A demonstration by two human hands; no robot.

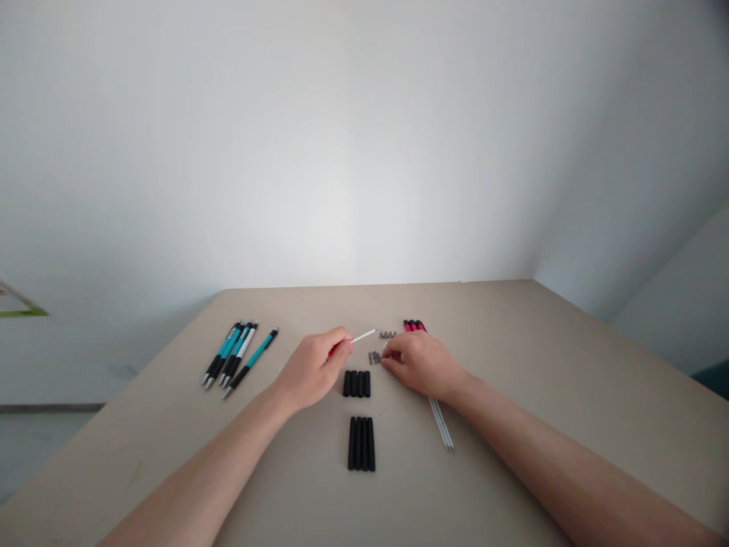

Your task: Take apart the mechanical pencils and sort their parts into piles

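My left hand (319,365) is closed around a red pen barrel (331,353), most of it hidden by the fingers. A thin white refill (363,336) sticks out of it, pointing up and to the right. My right hand (418,361) rests low over the table, thumb and forefinger pinched at the right end of a short row of small springs (373,358). Just beyond these fingers stand small grey metal pen tips (387,334). Red barrels with black ends (414,325) lie behind the right hand, partly covered by it. Several white refills (441,425) emerge from under the right wrist.
Short black grips (356,384) lie side by side between the forearms, with a row of longer black tubes (361,444) nearer me. Several turquoise, white and black pens (233,353) lie at the left on the beige table (484,319). A white wall rises behind.
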